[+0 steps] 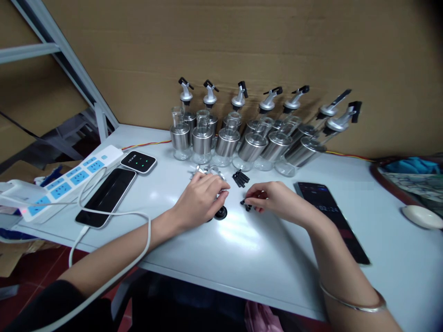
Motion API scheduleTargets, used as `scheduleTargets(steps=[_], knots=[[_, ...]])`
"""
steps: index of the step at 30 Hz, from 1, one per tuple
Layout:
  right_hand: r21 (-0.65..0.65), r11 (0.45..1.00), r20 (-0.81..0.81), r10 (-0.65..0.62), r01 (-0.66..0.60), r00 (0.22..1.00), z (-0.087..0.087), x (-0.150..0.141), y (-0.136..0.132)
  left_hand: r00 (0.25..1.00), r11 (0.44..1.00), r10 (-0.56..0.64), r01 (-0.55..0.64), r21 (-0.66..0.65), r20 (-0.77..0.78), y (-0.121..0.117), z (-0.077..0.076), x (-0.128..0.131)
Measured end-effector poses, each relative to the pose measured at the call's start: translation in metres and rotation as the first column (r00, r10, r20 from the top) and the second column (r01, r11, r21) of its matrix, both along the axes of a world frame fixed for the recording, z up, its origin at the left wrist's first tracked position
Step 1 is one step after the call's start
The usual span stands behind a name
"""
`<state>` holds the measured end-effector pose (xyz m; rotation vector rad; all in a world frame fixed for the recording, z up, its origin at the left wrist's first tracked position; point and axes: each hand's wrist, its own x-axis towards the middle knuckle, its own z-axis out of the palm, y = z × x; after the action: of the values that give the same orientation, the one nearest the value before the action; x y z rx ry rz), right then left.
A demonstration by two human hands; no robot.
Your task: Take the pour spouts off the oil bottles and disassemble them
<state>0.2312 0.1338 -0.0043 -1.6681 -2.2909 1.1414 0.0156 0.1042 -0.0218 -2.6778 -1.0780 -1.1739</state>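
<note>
My left hand (204,196) is closed, thumb against curled fingers. A sliver of something pale shows at the fingertips, but I cannot make out what it is. Just below it lies a round black stopper ring (220,212). Behind the hand are several silver pourer caps (212,171), partly covered by it. My right hand (266,196) has thumb and forefinger closed on a small black plastic piece (247,206) at the tabletop. Between the hands, a little farther back, sits a small pile of black levers (240,178).
Several glass-and-steel bottles without tops (227,140) stand in a row, with pourer-topped bottles (238,99) behind. Leftward lie a power strip (74,182), a phone (107,198), a Wi-Fi device (138,162) and a white cable (148,230) crossing my left forearm. Another phone (332,216) lies right.
</note>
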Motion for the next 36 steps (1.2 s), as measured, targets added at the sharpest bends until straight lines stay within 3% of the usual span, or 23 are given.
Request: scheduleTargets(steps=[16, 24, 36], knots=[[0.055, 0.998, 0.053, 0.013, -0.016, 0.999, 0.000, 0.003, 0.001, 1.000, 1.000, -0.006, 0.006, -0.006, -0.002, 0.000, -0.001, 0.000], [0.103, 0.988, 0.049, 0.110, -0.114, 0.993, -0.005, 0.008, 0.003, 1.000, 1.000, -0.005, 0.005, 0.011, -0.010, 0.000, 0.000, 0.000], [0.096, 0.993, 0.001, 0.076, -0.075, 0.997, -0.009, 0.009, 0.003, 1.000, 1.000, -0.008, 0.008, 0.003, 0.008, 0.000, 0.000, 0.001]])
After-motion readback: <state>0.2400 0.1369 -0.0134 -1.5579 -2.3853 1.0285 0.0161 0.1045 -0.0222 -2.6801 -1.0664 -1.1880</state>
